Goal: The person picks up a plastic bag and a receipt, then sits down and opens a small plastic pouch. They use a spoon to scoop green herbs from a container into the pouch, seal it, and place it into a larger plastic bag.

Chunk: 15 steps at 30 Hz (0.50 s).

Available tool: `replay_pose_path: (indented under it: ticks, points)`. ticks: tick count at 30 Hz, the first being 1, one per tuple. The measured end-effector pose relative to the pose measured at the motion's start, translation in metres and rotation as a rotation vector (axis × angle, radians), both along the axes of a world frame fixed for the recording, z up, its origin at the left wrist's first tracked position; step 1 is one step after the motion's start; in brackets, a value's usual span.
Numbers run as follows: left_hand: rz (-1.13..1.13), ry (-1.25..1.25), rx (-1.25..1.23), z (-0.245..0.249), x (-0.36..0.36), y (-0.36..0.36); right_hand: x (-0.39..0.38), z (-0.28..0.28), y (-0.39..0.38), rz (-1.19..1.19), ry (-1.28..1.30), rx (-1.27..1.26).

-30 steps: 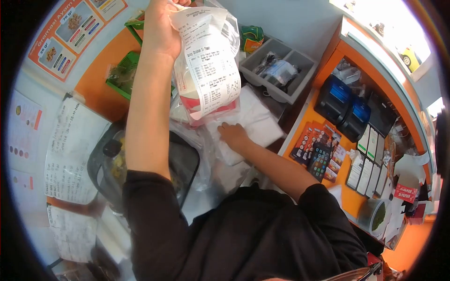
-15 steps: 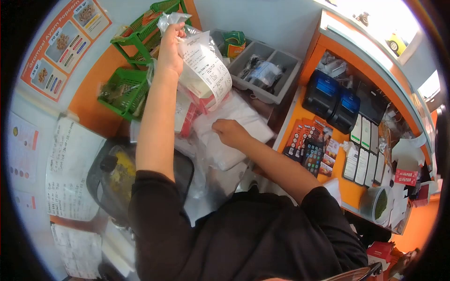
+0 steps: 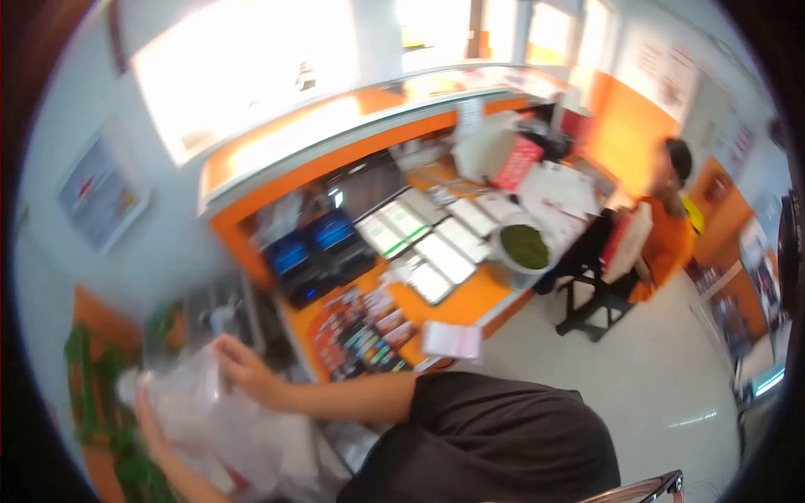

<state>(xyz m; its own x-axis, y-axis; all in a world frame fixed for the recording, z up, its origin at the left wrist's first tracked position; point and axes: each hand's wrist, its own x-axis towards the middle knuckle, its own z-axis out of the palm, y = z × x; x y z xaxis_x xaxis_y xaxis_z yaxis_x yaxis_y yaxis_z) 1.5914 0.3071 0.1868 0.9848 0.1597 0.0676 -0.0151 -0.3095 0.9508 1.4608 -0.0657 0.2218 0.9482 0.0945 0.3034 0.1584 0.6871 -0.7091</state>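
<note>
A white translucent plastic bag (image 3: 197,398) hangs in the lower left, blurred by motion, with something red showing faintly near its bottom. My left hand (image 3: 148,419) grips the bag at its gathered top edge; it is partly smeared. On the bag's other side, my right hand (image 3: 245,369) is closed on the plastic with its fingers pressed together. What lies inside the bag is hard to make out.
Green baskets (image 3: 105,402) stand at left, beyond the bag. An orange counter (image 3: 503,298) holds two black printers (image 3: 314,256), several phones (image 3: 432,251), leaflets (image 3: 356,327) and a tub of green flakes (image 3: 526,246). A person in orange (image 3: 667,243) sits at right, holding a box (image 3: 627,243).
My view has swung right toward the counter and the seated person. My right hand has come up from the stack of white bags to the bag in my left hand.
</note>
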Motion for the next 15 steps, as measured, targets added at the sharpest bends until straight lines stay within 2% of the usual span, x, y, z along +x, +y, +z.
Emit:
replay_pose_path:
  ticks: [1,3,4,5,6,7,8,9,11,13,15]
  points:
    - [-0.020,-0.162,0.038,-0.007,-0.009,-0.002,0.007,-0.008,-0.004,-0.067,-0.014,-0.014]
    - [0.199,-0.071,0.254,-0.040,0.039,0.048,0.016,-0.024,-0.010,-0.236,0.180,0.068]
    - [0.431,-0.448,0.401,-0.024,0.017,0.012,0.017,-0.031,-0.016,-0.273,0.168,0.065]
    - [0.672,-0.827,0.532,-0.002,-0.026,-0.040,0.016,-0.034,-0.019,-0.163,0.194,0.105]
    - [0.717,-0.992,0.594,0.019,-0.060,-0.089,0.015,-0.033,-0.027,-0.045,0.220,0.159]
    - [0.626,-1.015,0.593,0.020,-0.086,-0.125,0.012,-0.039,-0.029,-0.071,0.212,0.163]
    - [0.488,-0.960,0.596,0.015,-0.108,-0.153,0.008,-0.045,-0.028,0.015,0.222,0.180]
    - [0.320,-0.867,0.603,0.009,-0.126,-0.184,0.006,-0.052,-0.026,0.106,0.232,0.191]
    - [0.024,-0.605,0.650,-0.007,-0.151,-0.216,0.001,-0.072,-0.014,0.100,0.159,0.100]
    - [-0.144,-0.430,0.668,-0.021,-0.168,-0.234,0.002,-0.085,-0.015,0.130,0.091,-0.007]
    - [-0.196,-0.333,0.682,-0.032,-0.174,-0.229,0.008,-0.104,-0.017,-0.024,-0.018,-0.201]
